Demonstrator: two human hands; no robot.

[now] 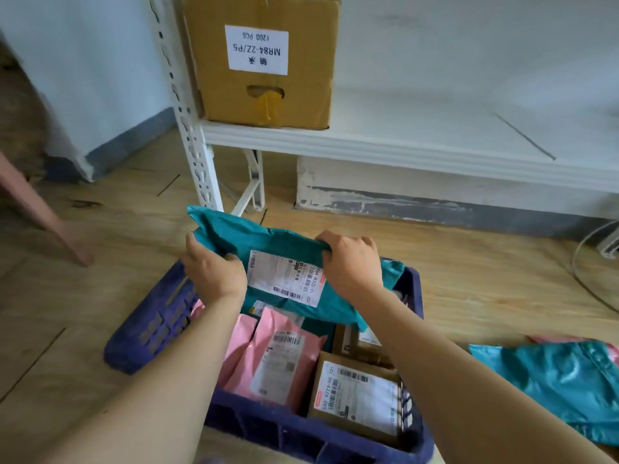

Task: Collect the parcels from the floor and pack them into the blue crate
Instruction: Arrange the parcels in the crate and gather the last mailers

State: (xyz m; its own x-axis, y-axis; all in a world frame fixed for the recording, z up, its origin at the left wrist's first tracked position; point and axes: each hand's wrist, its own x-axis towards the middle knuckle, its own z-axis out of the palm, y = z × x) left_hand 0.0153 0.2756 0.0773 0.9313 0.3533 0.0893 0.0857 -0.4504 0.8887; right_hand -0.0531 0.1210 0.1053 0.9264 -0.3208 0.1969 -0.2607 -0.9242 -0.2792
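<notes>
Hands grip the bag (pixel 268 239) at both ends, left hand (pixel 214 272) and right hand (pixel 351 262) apart. Its long side runs from hand to hand, above the crate (pixel 147 329).

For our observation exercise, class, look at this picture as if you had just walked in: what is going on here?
A person is packing parcels. The left hand and the right hand both grip a teal parcel, held over the blue crate on the wooden floor. The crate already holds pink parcels and a labelled brown box. A second teal parcel lies on the floor to the right, not yet packed.
</notes>
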